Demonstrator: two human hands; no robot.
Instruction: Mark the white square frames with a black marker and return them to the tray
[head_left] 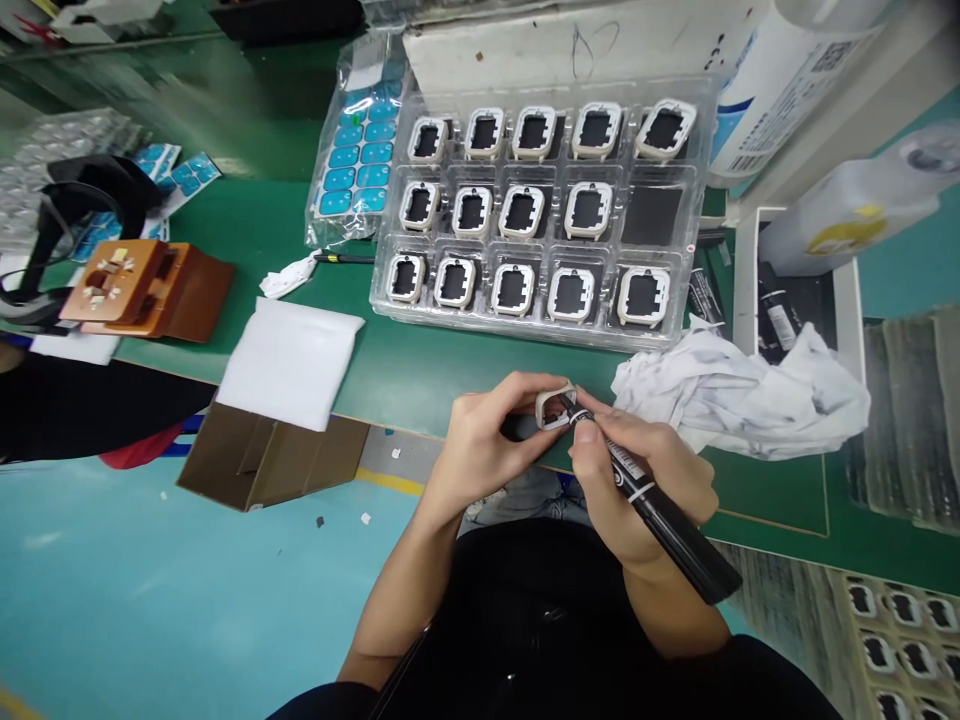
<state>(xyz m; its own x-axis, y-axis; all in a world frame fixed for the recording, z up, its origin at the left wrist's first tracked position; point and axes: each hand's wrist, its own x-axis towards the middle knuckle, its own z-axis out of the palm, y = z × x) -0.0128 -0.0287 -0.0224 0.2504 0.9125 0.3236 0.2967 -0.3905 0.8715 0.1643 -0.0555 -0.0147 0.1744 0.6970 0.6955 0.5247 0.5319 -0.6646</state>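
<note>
A: The left hand (480, 440) pinches a small white frame (556, 407) just above the desk (420, 370) edge; the right hand (637, 480) is closed around a black marker (660, 520), tip touching the frame's rim.

B: Best to hold the frame steady and keep strokes short. It looks rounded-square, pale, open in the middle, like those in the clear tray (540, 215) beyond.

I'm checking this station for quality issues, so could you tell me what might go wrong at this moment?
The left hand pinches the small white frame over the table edge; a slip could drop it to the floor. The black marker in the right hand touches the frame's inner edge, so a stray stroke might stain it. The ink-smudged rag lies close and could smear ink.
</note>
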